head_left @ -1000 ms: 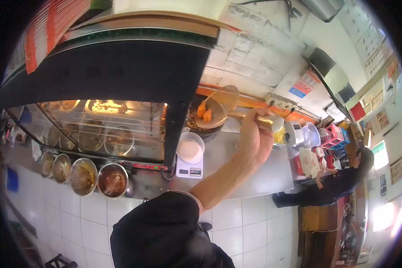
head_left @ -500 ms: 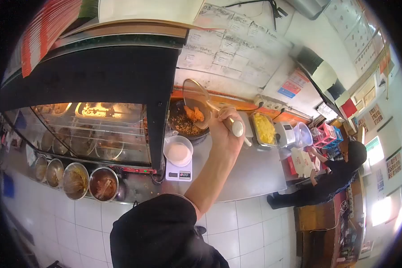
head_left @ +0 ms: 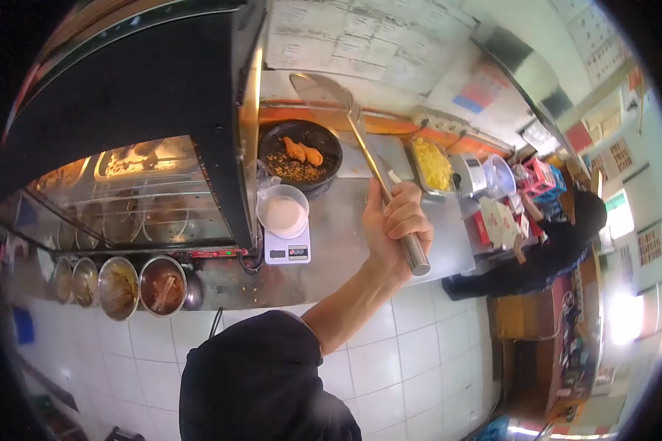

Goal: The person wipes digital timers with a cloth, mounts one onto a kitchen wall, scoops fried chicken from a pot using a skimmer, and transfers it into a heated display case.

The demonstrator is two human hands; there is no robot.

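My left hand (head_left: 397,224) is closed round the handle of a long metal turner (head_left: 375,162). Its wide, shiny blade is raised above the counter, up against the wall behind, and looks smeared by motion. Below and left of the blade stands a dark round pan (head_left: 337,158) holding orange pieces of food (head_left: 301,152) on a bed of brown crumbly bits. In front of the pan, a clear tub (head_left: 283,211) with pale contents rests on a white digital scale (head_left: 287,248). My right hand is out of sight.
A black heated display cabinet (head_left: 125,95) fills the left, with several metal bowls (head_left: 164,287) along its front. A tray of yellow food (head_left: 433,165) stands at the counter's back. To the right, a person in black (head_left: 548,239) works beside a white box (head_left: 499,220).
My left hand has drawn back from the pan, down and to the right, with the turner, whose blade no longer covers the orange food. The whole view has also shifted.
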